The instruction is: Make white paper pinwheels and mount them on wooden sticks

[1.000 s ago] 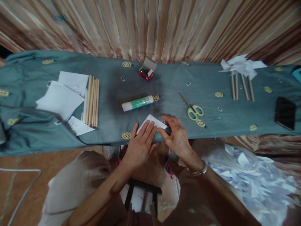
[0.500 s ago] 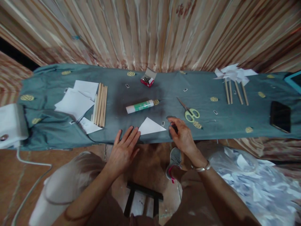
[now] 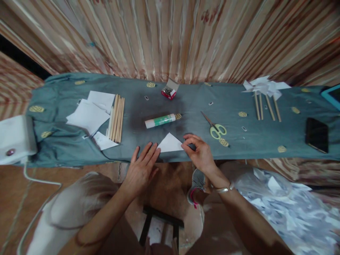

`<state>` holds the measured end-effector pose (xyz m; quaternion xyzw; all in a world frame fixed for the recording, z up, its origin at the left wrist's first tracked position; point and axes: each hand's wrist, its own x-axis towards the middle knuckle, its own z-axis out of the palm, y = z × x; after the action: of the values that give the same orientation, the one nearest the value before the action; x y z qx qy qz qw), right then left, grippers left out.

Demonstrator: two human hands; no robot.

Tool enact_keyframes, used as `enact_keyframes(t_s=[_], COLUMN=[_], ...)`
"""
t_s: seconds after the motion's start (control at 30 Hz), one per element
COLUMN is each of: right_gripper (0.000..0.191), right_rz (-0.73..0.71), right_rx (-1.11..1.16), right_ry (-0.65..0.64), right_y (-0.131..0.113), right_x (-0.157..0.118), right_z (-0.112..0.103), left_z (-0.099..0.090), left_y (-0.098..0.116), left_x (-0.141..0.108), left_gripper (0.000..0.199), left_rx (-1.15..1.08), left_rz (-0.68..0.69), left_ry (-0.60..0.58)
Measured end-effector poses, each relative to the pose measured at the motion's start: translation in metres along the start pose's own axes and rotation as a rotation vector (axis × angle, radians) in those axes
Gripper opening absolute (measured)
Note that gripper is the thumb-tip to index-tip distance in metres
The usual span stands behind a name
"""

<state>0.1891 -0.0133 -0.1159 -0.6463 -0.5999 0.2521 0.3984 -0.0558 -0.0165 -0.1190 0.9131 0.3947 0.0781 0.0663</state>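
Note:
A white paper folded into a triangle (image 3: 170, 143) lies near the front edge of the cloth-covered table (image 3: 138, 145). My left hand (image 3: 141, 166) rests flat with fingers spread, its fingertips on the paper's left corner. At the right corner, my right hand (image 3: 199, 152) pinches the paper between thumb and forefinger. A green and white glue stick (image 3: 160, 121) lies just behind the paper. Scissors with green handles (image 3: 215, 129) lie open to the right. Behind the glue stick stands an open red box (image 3: 168, 92) with small metal pieces.
White papers (image 3: 89, 115) and wooden sticks (image 3: 117, 118) lie at the left, beside a white device (image 3: 17, 140). Paper pinwheels (image 3: 265, 86) and a black phone (image 3: 316, 134) are at the right. A bag of paper pieces (image 3: 287, 205) sits below the table.
My right hand has moved left onto the paper's right corner, and its fingers have closed there. My left hand stays at the left corner. The view has shifted slightly.

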Motion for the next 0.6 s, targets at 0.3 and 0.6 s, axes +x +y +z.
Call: enact_keyframes(t_s=[0.3,0.6], right_gripper=[0.012,0.028], right_rz=[0.111,0.199], right_rx=[0.094,0.550], right_ry=[0.082,-0.062], right_y=[0.008,-0.018], right_x=[0.002,0.010], right_z=[-0.022,-0.042], left_z=[-0.004,-0.043], left_y=[-0.001,0.005], left_x=[-0.001,0.040], left_gripper=[0.048,0.059], left_rx=[-0.138,-1.492], left_rz=[-0.060,-0.682], left_ry=[0.010,0.123])
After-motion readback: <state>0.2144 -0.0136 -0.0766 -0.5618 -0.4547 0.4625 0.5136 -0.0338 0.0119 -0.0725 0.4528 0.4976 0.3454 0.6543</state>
